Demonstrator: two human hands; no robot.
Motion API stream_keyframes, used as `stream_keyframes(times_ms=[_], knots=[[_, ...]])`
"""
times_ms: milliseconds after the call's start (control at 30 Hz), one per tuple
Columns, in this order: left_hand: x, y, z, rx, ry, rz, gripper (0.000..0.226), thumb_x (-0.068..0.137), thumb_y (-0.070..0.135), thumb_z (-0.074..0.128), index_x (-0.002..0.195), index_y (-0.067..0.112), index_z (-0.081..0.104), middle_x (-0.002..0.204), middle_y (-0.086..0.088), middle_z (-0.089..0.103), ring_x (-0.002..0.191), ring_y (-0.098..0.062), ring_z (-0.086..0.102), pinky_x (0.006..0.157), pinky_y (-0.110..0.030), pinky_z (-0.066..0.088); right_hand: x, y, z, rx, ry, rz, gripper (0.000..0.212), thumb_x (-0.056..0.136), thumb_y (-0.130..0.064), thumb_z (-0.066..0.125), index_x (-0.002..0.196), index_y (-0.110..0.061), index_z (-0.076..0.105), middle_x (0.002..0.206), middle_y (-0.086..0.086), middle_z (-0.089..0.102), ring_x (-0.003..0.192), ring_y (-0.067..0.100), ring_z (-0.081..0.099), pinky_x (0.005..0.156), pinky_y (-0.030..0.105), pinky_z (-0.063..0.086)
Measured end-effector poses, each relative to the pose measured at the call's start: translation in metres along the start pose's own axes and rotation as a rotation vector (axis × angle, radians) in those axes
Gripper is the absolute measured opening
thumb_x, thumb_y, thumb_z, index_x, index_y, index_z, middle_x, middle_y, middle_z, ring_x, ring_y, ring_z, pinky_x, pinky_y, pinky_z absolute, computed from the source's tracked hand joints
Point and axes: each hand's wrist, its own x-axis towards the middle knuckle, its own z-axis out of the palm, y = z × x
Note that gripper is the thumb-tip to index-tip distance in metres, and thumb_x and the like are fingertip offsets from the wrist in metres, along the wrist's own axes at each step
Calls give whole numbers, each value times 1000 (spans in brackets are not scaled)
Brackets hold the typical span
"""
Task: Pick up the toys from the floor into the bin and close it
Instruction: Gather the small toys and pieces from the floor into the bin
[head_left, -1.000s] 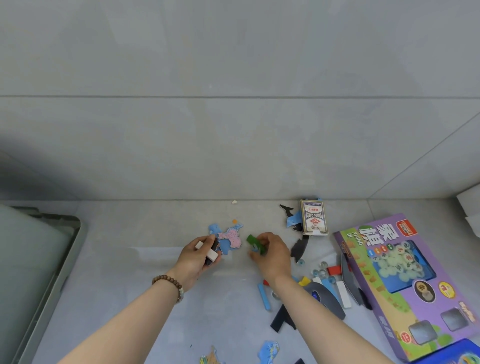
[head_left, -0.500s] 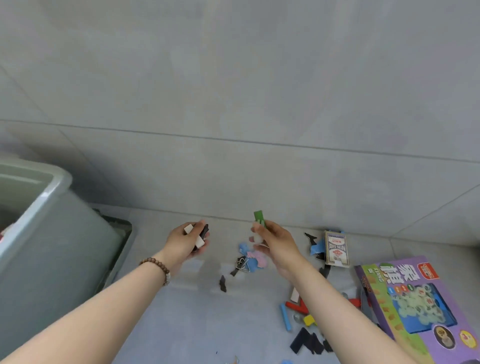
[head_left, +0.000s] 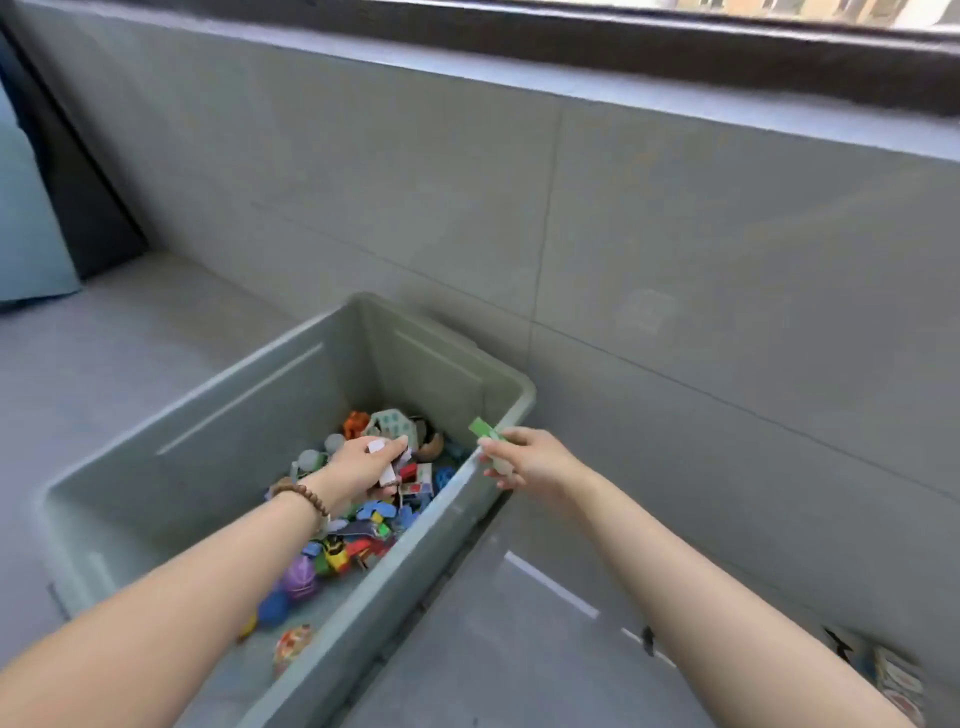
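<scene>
Now, L hand gripping white blocks over grey plastic bin, R hand pinching flat green piece

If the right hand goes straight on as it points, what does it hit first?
Probably the rim of the bin, just beyond the green piece it pinches; if the right hand clears that, the toy pile inside. Height is unclear.

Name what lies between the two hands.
In the head view, the rim of the grey-green plastic bin runs between the left hand, over the coloured toys inside, and the right hand pinching a green block.
</scene>
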Motion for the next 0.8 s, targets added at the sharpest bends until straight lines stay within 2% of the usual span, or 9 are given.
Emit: stream_keyframes(times_ms=[133,167,233,267,333,400,467,600,800], knots=[[17,-43,-60,-80,106,-161,17,93,25,57,90,8,58,72,-8,53,61,-14,52,41,-17,50,37,-11,57,-26,10,34,32,92,-12,57,116,9,55,87,12,60,63,15,58,53,15,54],[20,-47,-69,-117,117,-173,14,92,21,58,95,8,60,75,-9,54,64,-14,52,42,-17,51,45,-12,66,-36,10,45,37,93,-13,57,121,10,52,94,13,60,67,16,60,58,17,56],[25,-49,-81,-171,105,-162,15,92,16,58,104,8,61,85,-12,58,70,-16,57,50,-20,55,61,-10,76,-78,19,54,51,94,-19,55,137,3,37,125,11,51,88,21,65,80,26,57],[29,-48,-85,-192,88,-136,25,92,17,58,115,8,57,97,-13,60,79,-18,60,59,-23,57,67,-8,77,-133,21,44,58,95,-22,53,144,-3,28,138,8,43,103,23,62,94,31,51],[36,-45,-93,-192,76,-93,50,92,25,58,138,12,41,132,-12,49,114,-24,54,82,-33,55,72,-5,76,-305,12,6,64,94,-24,52,147,-8,20,149,9,34,128,22,46,110,35,36],[38,-43,-99,-75,95,-90,66,91,36,56,146,16,27,149,-8,32,133,-27,38,101,-41,43,69,-2,76,-497,8,-55,59,95,-23,51,146,-10,24,151,6,32,136,20,36,113,32,30],[39,-42,-100,61,140,-77,71,91,42,54,148,13,22,152,-8,28,137,-26,33,110,-42,33,64,-1,74,-668,2,-140,55,95,-23,50,145,-15,29,150,2,35,136,18,35,112,31,30],[30,-25,-82,169,141,54,67,94,38,50,147,9,22,152,-10,29,138,-24,32,111,-35,27,44,-5,47,-847,62,-226,51,95,-25,50,143,-21,33,150,-4,33,137,16,33,110,29,27],[7,23,-12,386,74,306,61,94,37,52,145,13,29,151,-6,32,137,-22,34,107,-31,32,-3,-4,-45,-887,231,-254,51,94,-23,52,141,-18,35,153,-1,27,141,15,25,112,24,20]])
